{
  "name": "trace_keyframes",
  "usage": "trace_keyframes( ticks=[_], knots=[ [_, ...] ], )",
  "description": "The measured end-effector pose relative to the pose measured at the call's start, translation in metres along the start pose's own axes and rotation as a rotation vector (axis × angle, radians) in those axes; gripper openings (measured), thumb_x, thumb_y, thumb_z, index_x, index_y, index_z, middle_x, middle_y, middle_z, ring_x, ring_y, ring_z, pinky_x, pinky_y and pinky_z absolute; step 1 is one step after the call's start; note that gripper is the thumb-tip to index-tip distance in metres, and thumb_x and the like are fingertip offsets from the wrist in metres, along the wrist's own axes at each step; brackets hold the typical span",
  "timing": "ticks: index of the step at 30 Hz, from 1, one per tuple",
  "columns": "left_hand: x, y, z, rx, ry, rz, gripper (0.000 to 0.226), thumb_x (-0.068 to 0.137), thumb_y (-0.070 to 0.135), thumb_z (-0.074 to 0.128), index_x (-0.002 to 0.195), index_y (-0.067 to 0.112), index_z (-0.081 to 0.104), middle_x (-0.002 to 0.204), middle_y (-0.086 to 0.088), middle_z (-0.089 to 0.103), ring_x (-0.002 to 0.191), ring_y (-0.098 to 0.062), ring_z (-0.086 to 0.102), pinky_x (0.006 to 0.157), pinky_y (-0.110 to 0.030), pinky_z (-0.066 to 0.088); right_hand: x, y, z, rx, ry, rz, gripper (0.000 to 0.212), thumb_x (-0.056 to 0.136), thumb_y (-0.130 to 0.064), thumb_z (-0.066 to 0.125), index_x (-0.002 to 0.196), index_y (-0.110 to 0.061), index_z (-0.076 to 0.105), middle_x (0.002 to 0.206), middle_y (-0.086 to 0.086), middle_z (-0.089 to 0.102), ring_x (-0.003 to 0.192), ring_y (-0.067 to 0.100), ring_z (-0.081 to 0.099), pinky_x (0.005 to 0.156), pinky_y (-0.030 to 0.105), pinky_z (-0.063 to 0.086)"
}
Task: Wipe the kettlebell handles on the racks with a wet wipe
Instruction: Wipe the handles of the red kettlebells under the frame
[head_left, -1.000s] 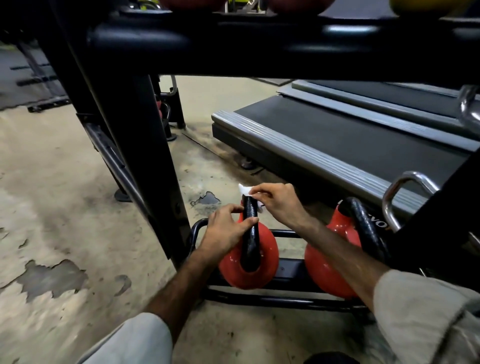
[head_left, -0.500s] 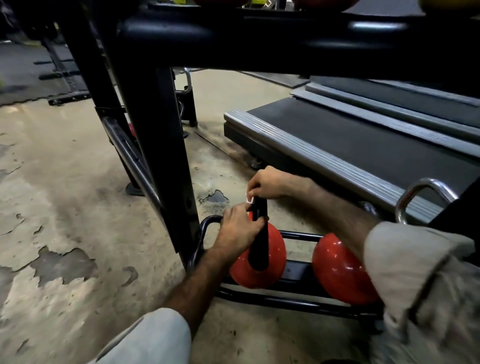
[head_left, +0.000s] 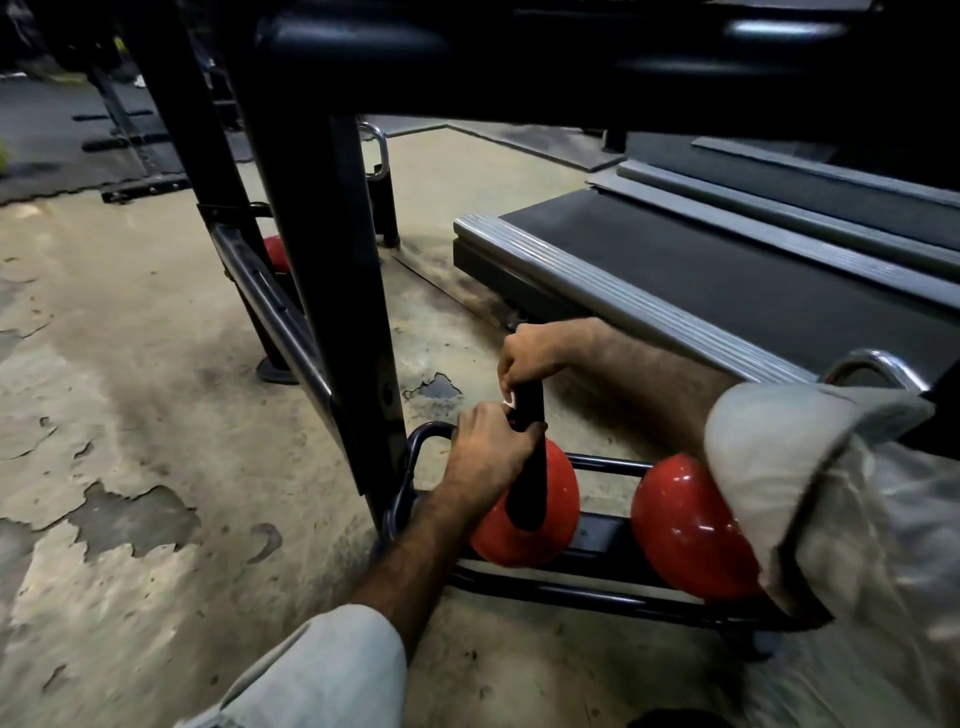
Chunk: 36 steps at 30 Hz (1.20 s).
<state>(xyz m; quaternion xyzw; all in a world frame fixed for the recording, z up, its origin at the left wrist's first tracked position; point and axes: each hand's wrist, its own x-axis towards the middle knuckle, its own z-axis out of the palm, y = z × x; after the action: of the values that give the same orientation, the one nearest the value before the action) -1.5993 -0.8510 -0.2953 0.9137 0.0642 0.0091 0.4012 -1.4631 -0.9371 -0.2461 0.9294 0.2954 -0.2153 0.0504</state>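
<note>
A red kettlebell with a black handle stands on the lowest rack rail. My left hand grips the near side of that handle. My right hand is closed over the handle's top, pressing a white wet wipe against it; only a small corner of the wipe shows under the fingers. A second red kettlebell stands to the right, its handle hidden behind my right sleeve.
A black rack upright stands just left of my hands, with a thick black shelf beam overhead. A treadmill deck lies behind the rack. A chrome handle shows at right. The floor is worn, peeling concrete.
My right hand has shifted over the handle's top, from the far side toward the left, and now covers most of the wipe. My left hand keeps its grip. The view has moved closer.
</note>
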Motion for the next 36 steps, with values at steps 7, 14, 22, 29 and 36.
trace_keyframes(
  ticks=[7,14,22,29,36],
  knots=[
    [0.0,-0.002,0.001,-0.034,0.008,0.013,0.029,0.082,0.042,0.061,0.083,0.015,0.07,0.081,-0.004,0.069,0.084,-0.019,0.062,0.069,-0.025,0.043,-0.061,0.009,0.055,0.331,0.437,-0.076,0.021,0.094,-0.025,0.058,0.107,-0.026,0.075,0.11,-0.006,0.073,0.097,0.007,0.068,0.092,0.024,0.05],
    [0.003,-0.004,0.0,-0.026,0.0,0.037,0.025,0.079,0.04,0.062,0.079,0.017,0.072,0.079,-0.002,0.071,0.085,-0.02,0.063,0.071,-0.027,0.046,-0.056,-0.015,0.095,0.731,0.825,0.199,0.026,0.096,-0.017,0.056,0.115,-0.02,0.072,0.116,0.006,0.07,0.113,0.014,0.062,0.082,0.009,0.037],
    [0.005,-0.004,-0.001,-0.027,-0.025,0.05,0.038,0.081,0.044,0.066,0.108,0.018,0.07,0.102,-0.001,0.072,0.1,-0.014,0.062,0.087,-0.025,0.046,-0.046,0.007,0.087,1.019,0.853,0.296,0.014,0.084,-0.015,0.074,0.096,-0.019,0.079,0.086,-0.002,0.076,0.07,0.003,0.067,0.067,0.009,0.05],
    [0.013,-0.002,-0.007,-0.007,-0.089,0.069,0.056,0.079,0.043,0.07,0.129,0.021,0.057,0.131,-0.002,0.059,0.126,-0.018,0.048,0.105,-0.029,0.035,-0.04,0.004,0.105,1.445,0.88,0.341,0.019,0.081,0.001,0.073,0.099,-0.004,0.074,0.084,0.012,0.073,0.068,0.014,0.068,0.064,0.022,0.059],
    [0.019,-0.009,-0.004,-0.085,-0.113,0.053,0.077,0.058,0.06,0.07,0.124,0.022,0.058,0.125,0.002,0.063,0.107,-0.019,0.063,0.09,-0.044,0.053,-0.03,-0.003,0.123,1.721,0.769,0.489,0.009,0.085,-0.002,0.07,0.08,-0.009,0.068,0.076,0.009,0.069,0.058,0.011,0.063,0.052,0.018,0.052]
  ],
)
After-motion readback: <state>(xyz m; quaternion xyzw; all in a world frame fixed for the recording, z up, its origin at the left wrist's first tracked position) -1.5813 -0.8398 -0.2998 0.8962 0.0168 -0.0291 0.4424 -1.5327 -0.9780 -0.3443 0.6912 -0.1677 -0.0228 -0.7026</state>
